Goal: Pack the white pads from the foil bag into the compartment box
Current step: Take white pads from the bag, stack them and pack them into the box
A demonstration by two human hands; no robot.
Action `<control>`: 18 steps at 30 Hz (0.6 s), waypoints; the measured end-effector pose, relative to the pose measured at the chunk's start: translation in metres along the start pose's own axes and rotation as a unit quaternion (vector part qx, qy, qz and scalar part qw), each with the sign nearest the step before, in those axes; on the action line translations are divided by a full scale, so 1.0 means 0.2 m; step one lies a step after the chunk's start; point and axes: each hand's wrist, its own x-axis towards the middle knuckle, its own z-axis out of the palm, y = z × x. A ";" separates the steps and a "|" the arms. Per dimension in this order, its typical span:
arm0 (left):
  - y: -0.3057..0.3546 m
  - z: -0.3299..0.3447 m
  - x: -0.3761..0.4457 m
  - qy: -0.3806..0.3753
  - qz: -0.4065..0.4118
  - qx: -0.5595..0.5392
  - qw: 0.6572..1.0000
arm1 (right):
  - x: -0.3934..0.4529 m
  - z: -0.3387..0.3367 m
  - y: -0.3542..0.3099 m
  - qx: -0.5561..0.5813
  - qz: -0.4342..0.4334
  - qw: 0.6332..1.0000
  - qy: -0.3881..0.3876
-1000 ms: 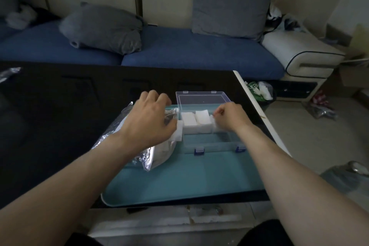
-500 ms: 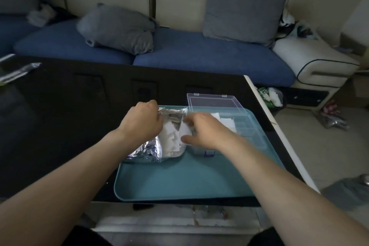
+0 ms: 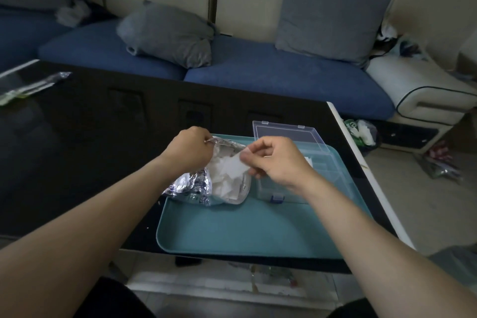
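foil bag (image 3: pixel 206 186) is lying on the tray (image 3: pixel 258 230), left of the compartment box (image 3: pixel 296 183); tray is sitting on the table (image 3: pixel 90 137), sofa (image 3: pixel 258 72) behind.

Single head-worn wide-angle view, looking forward and steeply down from close above the near edge of the dark tabletop (image 3: pixel 77 152), with both forearms entering from the lower corners toward centre frame, the teal tray (image 3: pixel 258 230) at lower centre, and a blue sofa (image 3: pixel 271 72) across the upper frame.

The left hand (image 3: pixel 189 148) holds the foil bag (image 3: pixel 198 183) open while the right hand (image 3: pixel 277 160) pinches a white pad (image 3: pixel 233 168).
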 end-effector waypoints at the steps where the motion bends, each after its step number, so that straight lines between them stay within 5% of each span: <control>1: 0.00 -0.01 0.00 -0.007 -0.003 -0.011 1.000 | 0.00 0.02 0.01 0.049 0.019 0.999 -0.007; 4: 0.01 -0.01 -0.02 -0.023 -0.013 -0.073 0.997 | 0.02 0.11 0.06 0.060 0.061 0.996 -0.010; 9: 0.02 0.01 -0.04 -0.033 -0.027 -0.153 0.987 | 0.01 0.20 0.05 -0.223 0.003 0.974 0.041; 18: 0.03 -0.01 -0.05 -0.056 -0.064 -0.266 0.960 | 0.02 0.26 0.05 -0.216 -0.110 0.970 -0.002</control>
